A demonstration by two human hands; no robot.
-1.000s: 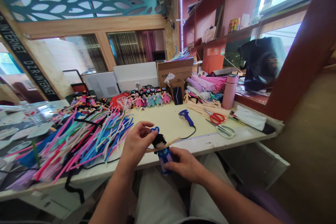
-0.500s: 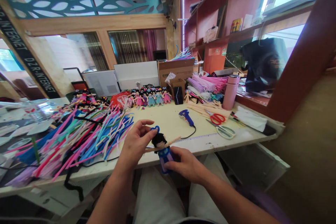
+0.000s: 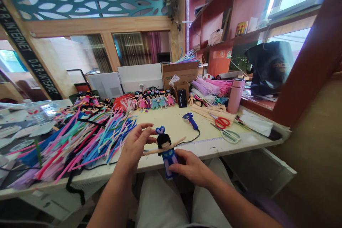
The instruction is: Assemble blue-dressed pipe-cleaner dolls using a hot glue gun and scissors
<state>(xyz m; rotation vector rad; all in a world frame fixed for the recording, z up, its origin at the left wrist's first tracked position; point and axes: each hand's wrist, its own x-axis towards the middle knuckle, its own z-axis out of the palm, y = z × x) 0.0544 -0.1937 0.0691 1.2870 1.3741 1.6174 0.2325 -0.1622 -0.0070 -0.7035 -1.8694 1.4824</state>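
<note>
A small pipe-cleaner doll [image 3: 165,151] with black hair, a blue heart on its head, a blue dress and tan arms stands upright over the table's front edge. My right hand [image 3: 188,168] is closed around its dress from below. My left hand [image 3: 136,144] sits just left of the doll's head, fingers loosely spread, with the thumb and fingertips close to the head and the doll's left arm.
A big heap of coloured pipe cleaners [image 3: 72,142] covers the table's left side. A blue glue gun [image 3: 189,119], red scissors [image 3: 220,121], pale scissors [image 3: 229,135], a pink bottle [image 3: 235,94], a row of finished dolls [image 3: 153,100] and a cardboard box [image 3: 180,73] lie further back.
My left fingers have come off the doll's head and opened, so the blue heart now shows fully. The doll sits slightly higher and more upright in my right hand.
</note>
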